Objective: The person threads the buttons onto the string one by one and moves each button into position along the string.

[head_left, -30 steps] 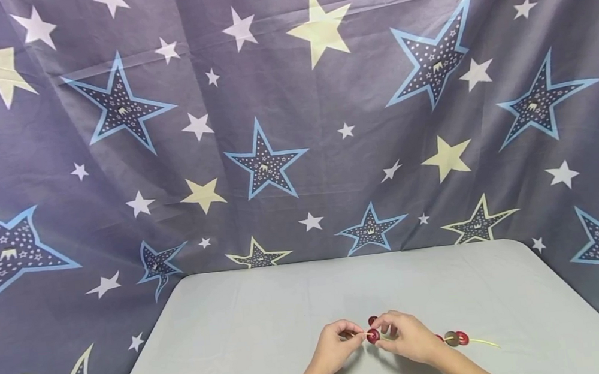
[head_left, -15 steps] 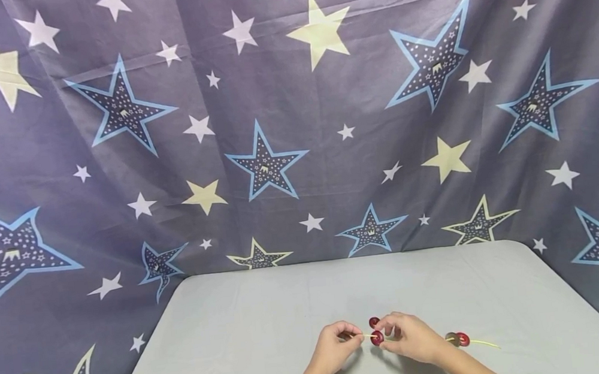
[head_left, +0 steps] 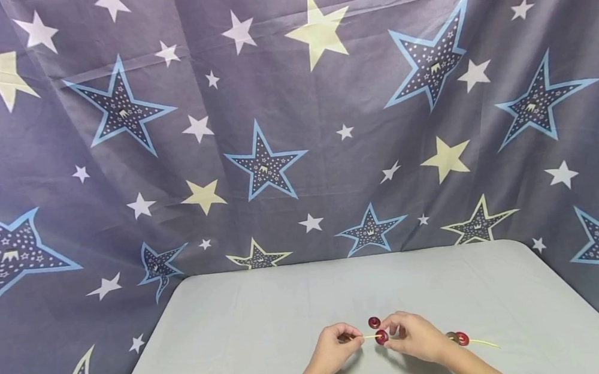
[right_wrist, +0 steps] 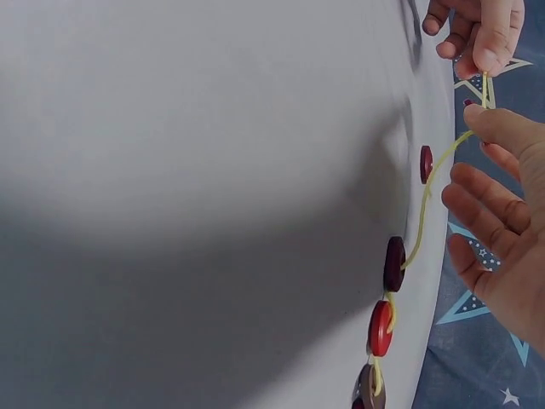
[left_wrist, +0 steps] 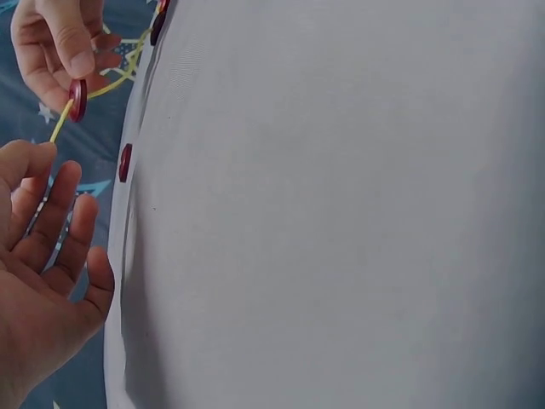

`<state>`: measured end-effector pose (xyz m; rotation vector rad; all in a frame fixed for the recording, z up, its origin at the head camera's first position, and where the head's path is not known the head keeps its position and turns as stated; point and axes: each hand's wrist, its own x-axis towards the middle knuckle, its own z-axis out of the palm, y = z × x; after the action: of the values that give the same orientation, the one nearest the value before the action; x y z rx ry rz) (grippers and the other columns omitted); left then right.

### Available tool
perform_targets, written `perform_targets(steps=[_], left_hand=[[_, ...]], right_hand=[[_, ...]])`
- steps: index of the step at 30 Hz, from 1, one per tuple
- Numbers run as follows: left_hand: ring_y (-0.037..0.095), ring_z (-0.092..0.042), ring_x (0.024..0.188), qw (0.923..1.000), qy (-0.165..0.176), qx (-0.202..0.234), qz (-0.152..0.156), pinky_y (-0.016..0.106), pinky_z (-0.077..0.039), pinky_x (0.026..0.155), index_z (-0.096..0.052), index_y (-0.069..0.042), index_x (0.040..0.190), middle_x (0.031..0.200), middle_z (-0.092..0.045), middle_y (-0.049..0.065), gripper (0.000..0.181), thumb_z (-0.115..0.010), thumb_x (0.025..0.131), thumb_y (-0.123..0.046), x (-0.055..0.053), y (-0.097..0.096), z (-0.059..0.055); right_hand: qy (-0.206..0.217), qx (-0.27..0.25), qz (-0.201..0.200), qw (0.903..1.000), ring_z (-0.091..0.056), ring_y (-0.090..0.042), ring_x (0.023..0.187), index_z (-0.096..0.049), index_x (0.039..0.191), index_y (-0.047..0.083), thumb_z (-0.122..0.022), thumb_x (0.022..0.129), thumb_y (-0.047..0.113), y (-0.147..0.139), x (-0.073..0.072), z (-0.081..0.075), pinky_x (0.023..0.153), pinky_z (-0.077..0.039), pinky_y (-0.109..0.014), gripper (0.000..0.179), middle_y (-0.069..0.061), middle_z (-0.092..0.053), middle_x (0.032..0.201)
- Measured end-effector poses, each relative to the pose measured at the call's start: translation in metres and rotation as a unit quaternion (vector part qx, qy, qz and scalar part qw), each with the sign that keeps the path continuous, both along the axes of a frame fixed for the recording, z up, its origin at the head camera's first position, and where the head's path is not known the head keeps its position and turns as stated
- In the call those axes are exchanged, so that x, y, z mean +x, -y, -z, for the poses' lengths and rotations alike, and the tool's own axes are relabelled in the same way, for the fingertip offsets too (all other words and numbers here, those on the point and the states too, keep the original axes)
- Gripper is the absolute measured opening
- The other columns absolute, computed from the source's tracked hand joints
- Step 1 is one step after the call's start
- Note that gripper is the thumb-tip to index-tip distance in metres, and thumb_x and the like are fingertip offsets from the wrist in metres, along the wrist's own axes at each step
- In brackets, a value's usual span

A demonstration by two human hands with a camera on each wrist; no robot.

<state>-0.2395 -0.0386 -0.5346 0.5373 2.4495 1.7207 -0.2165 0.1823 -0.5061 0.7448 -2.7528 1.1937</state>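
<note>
My left hand (head_left: 332, 349) pinches a yellow cord (head_left: 370, 337) between thumb and forefinger; in the left wrist view its other fingers are loosely spread. A dark red button (head_left: 381, 337) is threaded on this cord, its rim pinched by my right hand (head_left: 414, 338). The cord runs on past my right hand, and the right wrist view shows a dark button (right_wrist: 394, 264), a red button (right_wrist: 381, 328) and a brown button (right_wrist: 371, 388) strung on it. Another dark red button (head_left: 374, 322) lies loose on the table, just beyond the held one.
A pale grey cloth covers the table (head_left: 237, 325). At the right the cord's yellow tail (head_left: 485, 344) lies on it, past a red end button (head_left: 463, 338). A dark curtain (head_left: 302, 211) with stars hangs behind the table.
The held button has moved right along the cord with my right hand, so a longer stretch of cord shows between the hands. My left hand has stayed almost in place.
</note>
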Motion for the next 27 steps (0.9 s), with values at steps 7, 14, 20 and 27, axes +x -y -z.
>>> perform_targets(steps=[7, 14, 20, 27], left_hand=[[0.001, -0.053, 0.064, 1.0, 0.0, -0.007, 0.004, 0.017, -0.046, 0.06, -0.068, -0.007, 0.081, 0.072, -0.066, -0.002, 0.008, -0.071, 0.079, -0.015, 0.0002, -0.0005, 0.0005], [0.0, -0.052, 0.064, 0.9999, -0.008, -0.009, 0.01, 0.017, -0.045, 0.061, -0.068, -0.006, 0.081, 0.073, -0.066, -0.001, 0.008, -0.07, 0.079, -0.013, 0.0025, -0.0015, -0.0007], [0.001, -0.052, 0.065, 0.9999, -0.008, -0.006, 0.014, 0.017, -0.045, 0.061, -0.068, -0.006, 0.081, 0.073, -0.066, 0.0, 0.007, -0.07, 0.079, -0.012, 0.0038, -0.0005, -0.0026], [0.002, -0.052, 0.064, 0.9999, -0.006, -0.006, 0.012, 0.017, -0.045, 0.061, -0.068, -0.006, 0.081, 0.072, -0.066, -0.001, 0.007, -0.069, 0.079, -0.012, 0.0035, 0.0006, -0.0024]], right_hand=[[-0.01, 0.007, 0.002, 0.9999, -0.049, -0.002, 0.067, -0.066, 0.097, 0.014, -0.073, 0.078, 0.021, -0.0021, 0.0004, -0.0002, 0.058, -0.041, -0.019, 0.021, 0.001, -0.06, 0.081], [-0.013, 0.007, 0.002, 0.9999, -0.05, -0.002, 0.066, -0.066, 0.097, 0.013, -0.074, 0.077, 0.018, -0.0031, 0.0013, -0.0012, 0.058, -0.042, -0.019, 0.021, 0.0, -0.059, 0.08], [-0.015, 0.015, 0.009, 0.9997, -0.049, 0.001, 0.067, -0.067, 0.097, 0.013, -0.074, 0.077, 0.02, -0.0036, 0.0016, -0.0021, 0.058, -0.042, -0.019, 0.022, 0.003, -0.059, 0.08], [-0.014, 0.019, 0.008, 0.9997, -0.048, 0.001, 0.067, -0.067, 0.096, 0.013, -0.074, 0.077, 0.02, -0.0053, 0.0031, -0.0031, 0.058, -0.041, -0.019, 0.021, 0.003, -0.058, 0.08]])
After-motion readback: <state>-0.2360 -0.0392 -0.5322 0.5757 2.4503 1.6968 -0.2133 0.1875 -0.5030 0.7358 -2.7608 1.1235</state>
